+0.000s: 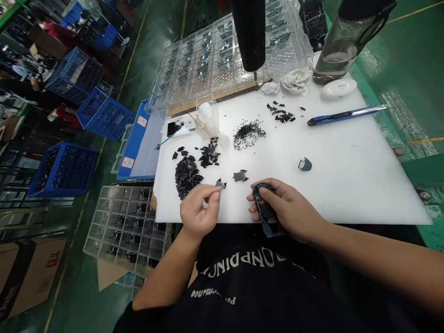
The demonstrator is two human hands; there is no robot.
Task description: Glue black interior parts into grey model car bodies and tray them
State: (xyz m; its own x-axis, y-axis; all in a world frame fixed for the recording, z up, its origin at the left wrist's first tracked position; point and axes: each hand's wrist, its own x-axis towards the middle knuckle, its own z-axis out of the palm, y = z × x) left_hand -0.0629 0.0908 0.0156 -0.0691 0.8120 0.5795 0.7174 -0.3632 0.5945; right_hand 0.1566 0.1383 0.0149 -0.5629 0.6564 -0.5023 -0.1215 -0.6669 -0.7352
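Note:
My right hand (pixel 289 208) grips a black plastic housing (pixel 268 213) at the front edge of the white board, with the thumb on its upper end. My left hand (pixel 201 210) is closed, its thumb and forefinger pinched together; what they hold, if anything, cannot be made out. Just beyond those fingertips is a small grey plate with black ends (pixel 221 184). A similar grey plate (pixel 240 175) lies between the hands on the board. Farther right lies a dark curved cover (pixel 305 164).
Piles of black plastic pieces (pixel 187 175) and tiny black screws (pixel 248 134) lie on the white board (pixel 347 185). A black electric screwdriver (pixel 249 37) hangs above. Behind are a compartment tray (pixel 222 51), a water bottle (pixel 336 51) and a blue utility knife (pixel 347 114).

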